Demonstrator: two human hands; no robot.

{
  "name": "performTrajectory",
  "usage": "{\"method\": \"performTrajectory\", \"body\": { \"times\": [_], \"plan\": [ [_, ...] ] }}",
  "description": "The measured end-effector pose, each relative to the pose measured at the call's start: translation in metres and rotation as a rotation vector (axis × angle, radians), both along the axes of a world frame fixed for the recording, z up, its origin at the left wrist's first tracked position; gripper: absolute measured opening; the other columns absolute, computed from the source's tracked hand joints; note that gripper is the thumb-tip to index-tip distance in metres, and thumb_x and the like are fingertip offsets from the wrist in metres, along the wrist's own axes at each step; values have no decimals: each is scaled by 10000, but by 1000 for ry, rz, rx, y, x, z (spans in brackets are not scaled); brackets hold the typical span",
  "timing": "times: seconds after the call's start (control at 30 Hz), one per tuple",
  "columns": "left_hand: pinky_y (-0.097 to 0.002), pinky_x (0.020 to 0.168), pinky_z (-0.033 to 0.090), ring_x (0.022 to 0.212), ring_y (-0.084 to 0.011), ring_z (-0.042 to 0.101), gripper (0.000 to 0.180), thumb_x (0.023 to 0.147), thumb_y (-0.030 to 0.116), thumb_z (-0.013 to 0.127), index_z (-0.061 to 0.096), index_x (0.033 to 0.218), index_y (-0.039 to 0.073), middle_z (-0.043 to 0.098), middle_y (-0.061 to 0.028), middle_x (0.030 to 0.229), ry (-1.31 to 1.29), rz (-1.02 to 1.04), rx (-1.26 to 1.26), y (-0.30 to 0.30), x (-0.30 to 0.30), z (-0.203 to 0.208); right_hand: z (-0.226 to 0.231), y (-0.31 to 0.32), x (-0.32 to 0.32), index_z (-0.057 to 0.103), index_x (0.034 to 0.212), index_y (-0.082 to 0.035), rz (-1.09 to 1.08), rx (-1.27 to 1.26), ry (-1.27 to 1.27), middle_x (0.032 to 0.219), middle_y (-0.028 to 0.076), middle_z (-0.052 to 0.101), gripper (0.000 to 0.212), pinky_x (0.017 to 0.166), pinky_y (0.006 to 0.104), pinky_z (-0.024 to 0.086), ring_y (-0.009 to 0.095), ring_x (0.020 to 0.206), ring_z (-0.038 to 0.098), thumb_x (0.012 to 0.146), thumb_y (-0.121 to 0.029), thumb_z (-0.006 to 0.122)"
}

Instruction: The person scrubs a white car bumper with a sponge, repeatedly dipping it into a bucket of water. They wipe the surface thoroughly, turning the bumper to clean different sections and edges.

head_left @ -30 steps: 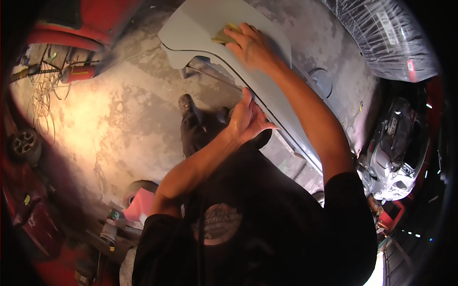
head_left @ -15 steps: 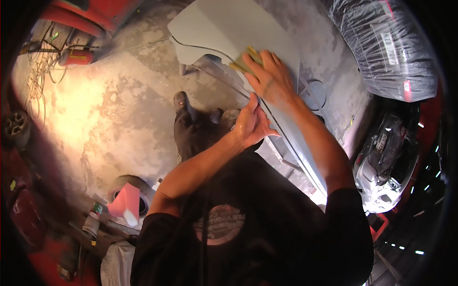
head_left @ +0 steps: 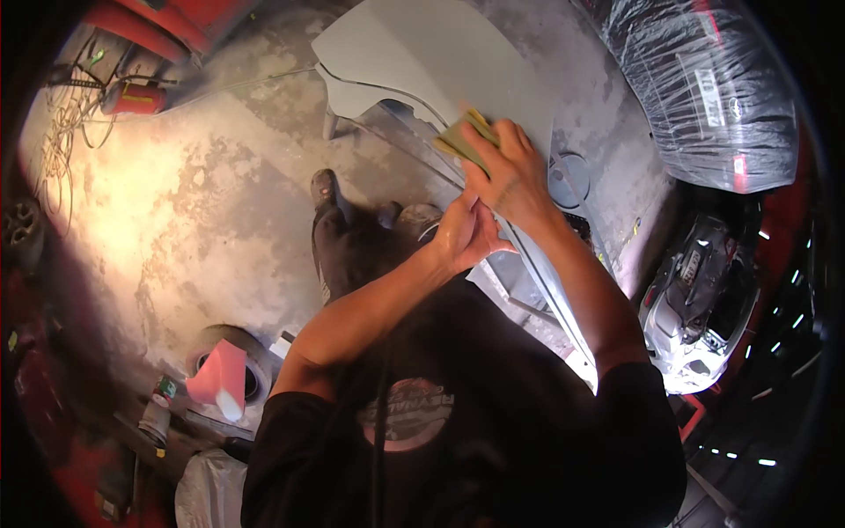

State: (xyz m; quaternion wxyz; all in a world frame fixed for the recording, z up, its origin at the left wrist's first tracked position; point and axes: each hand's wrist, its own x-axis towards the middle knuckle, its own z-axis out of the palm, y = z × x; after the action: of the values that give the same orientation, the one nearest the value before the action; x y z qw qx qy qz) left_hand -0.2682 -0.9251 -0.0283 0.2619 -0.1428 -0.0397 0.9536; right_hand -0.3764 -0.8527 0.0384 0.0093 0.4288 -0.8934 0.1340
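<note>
The right grip [head_left: 513,182], with its yellowish pad [head_left: 458,141], now sits just beside the left grip [head_left: 465,235] rather than well beyond it, and more of the grey panel [head_left: 431,48] lies uncovered beyond the right grip.

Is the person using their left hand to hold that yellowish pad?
No, the right hand holds the yellowish pad on the grey panel, while the left hand is by the panel's edge.

The flat, olive-yellow pad [head_left: 454,142] rests upon the broad, pale grey panel [head_left: 422,53], close to the curved edge of this panel.
</note>
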Motion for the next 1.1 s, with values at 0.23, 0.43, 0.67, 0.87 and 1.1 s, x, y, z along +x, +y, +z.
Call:
{"method": "performTrajectory", "body": {
  "times": [0.23,0.43,0.67,0.87,1.1],
  "plan": [
    [-776,1102,335,1482,-404,424,764,1073,680,263,252,1636,165,389,-127,1650,3,-31,-32,2,-7,1,-38,-27,-67,698,1333,-93,-177,-53,-205,1166,188,608,451,958,500,532,392,1100,627,915,-262,726],
    [-822,1096,305,1412,-417,518,719,1092,647,201,319,1590,143,489,-133,1576,-125,-5,44,6,-1,7,-12,4,-49,675,1370,-73,-106,-53,-260,1146,158,610,483,910,402,524,347,1061,634,909,-187,764],
    [-753,1093,375,1459,-460,438,779,1070,673,306,242,1634,139,398,-157,1635,-52,-14,46,11,2,8,-21,-1,-69,671,1380,-86,-127,-57,-250,1101,139,602,463,915,401,514,334,1037,628,934,-194,733],
    [-758,1025,462,1269,-392,643,749,1075,678,231,353,1558,117,588,-143,1466,-103,24,2,6,-3,12,-23,-1,-56,667,1390,-101,-137,-40,-236,1131,137,606,474,935,413,509,339,1068,623,934,-213,729],
    [-720,1091,418,1450,-438,449,893,1019,733,377,256,1620,83,408,-192,1606,13,-21,21,10,-1,5,-4,44,-51,667,1401,-114,-125,-22,-236,1110,151,597,497,936,416,517,341,1079,613,914,-162,751]
  ]
}}
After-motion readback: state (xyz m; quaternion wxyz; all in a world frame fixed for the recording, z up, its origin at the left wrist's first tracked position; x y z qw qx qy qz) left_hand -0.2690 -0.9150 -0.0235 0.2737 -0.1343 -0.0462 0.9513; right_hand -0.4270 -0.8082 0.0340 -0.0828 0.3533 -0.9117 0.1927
